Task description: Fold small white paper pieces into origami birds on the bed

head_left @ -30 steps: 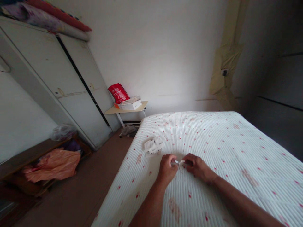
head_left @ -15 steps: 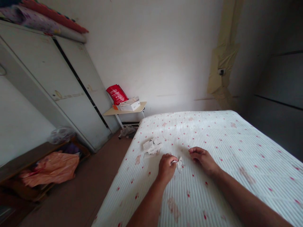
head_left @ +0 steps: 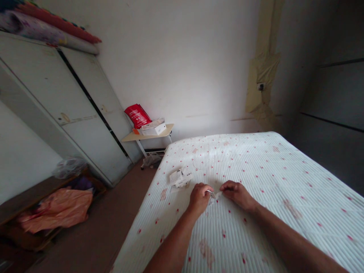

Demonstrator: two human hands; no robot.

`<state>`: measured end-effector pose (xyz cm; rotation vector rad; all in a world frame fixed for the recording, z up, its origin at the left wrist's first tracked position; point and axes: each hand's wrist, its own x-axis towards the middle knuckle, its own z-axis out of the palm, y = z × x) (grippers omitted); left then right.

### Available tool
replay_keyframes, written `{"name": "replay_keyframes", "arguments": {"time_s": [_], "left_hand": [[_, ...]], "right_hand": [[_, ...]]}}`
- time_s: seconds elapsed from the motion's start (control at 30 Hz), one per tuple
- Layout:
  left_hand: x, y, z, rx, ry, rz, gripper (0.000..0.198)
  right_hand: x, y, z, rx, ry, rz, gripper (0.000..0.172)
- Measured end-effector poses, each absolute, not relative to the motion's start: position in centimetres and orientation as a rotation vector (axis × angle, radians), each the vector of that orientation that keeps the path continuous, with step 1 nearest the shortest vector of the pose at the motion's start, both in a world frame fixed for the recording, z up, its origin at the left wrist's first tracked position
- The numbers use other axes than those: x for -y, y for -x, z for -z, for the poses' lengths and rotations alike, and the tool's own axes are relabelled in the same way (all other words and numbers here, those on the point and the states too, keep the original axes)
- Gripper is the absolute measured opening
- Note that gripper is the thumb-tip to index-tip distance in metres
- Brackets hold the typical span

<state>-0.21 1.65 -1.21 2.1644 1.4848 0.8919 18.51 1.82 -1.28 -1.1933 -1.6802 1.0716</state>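
Observation:
A small crumpled piece of white paper [head_left: 212, 196] is between my two hands, just above the bed. My left hand [head_left: 200, 197] is closed in a pinch on its left side. On the other side, my right hand [head_left: 236, 193] has its thumb and fingers pinched together at the paper's right edge. Beyond my left hand lies a loose pile of printed paper pieces [head_left: 181, 177] on the white ribbed bed cover [head_left: 256, 167], which has small red spots.
A small table [head_left: 129, 137] by the wall bears a red bag [head_left: 138, 116] and a white box [head_left: 154, 129]. Left of the bed stand a tall cabinet [head_left: 85, 113] and a low wooden unit with an orange plastic bag [head_left: 59, 208]. A socket [head_left: 261, 87] is on the wall.
My right hand has moved left to the small paper, and its fingers have closed at the paper's edge. My left hand keeps its pinch. The whole view has shifted slightly.

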Motion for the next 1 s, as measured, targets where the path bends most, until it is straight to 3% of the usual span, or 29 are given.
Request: {"name": "replay_keyframes", "arguments": {"time_s": [0.27, 0.4, 0.47, 0.57, 0.67, 1.0], "left_hand": [[-1.3, 0.1, 1.7, -1.55, -2.14, -0.907, 0.03], [-0.5, 0.2, 1.4, -1.627, -2.104, -1.129, 0.045], [0.1, 0.2, 1.1, -1.667, -2.131, -1.208, 0.037], [1.1, 0.1, 0.8, -1.681, -2.257, -1.059, 0.016], [1.7, -0.2, 0.8, -1.713, -2.328, -0.862, 0.008], [1.4, -0.3, 1.0, -1.715, -2.375, -0.73, 0.014]], "right_hand": [[-0.1, -17.3, 0.1, 2.17, 1.205, -0.608, 0.023], [0.2, -16.9, -0.1, 2.285, 1.313, -0.481, 0.023], [0.2, -16.8, 0.0, 2.315, 1.337, -0.44, 0.024], [0.1, -16.8, 0.4, 2.336, 1.346, -0.409, 0.025], [0.0, -16.9, 0.7, 2.335, 1.334, -0.409, 0.026], [0.1, -17.0, 0.6, 2.368, 1.314, -0.373, 0.028]]}}
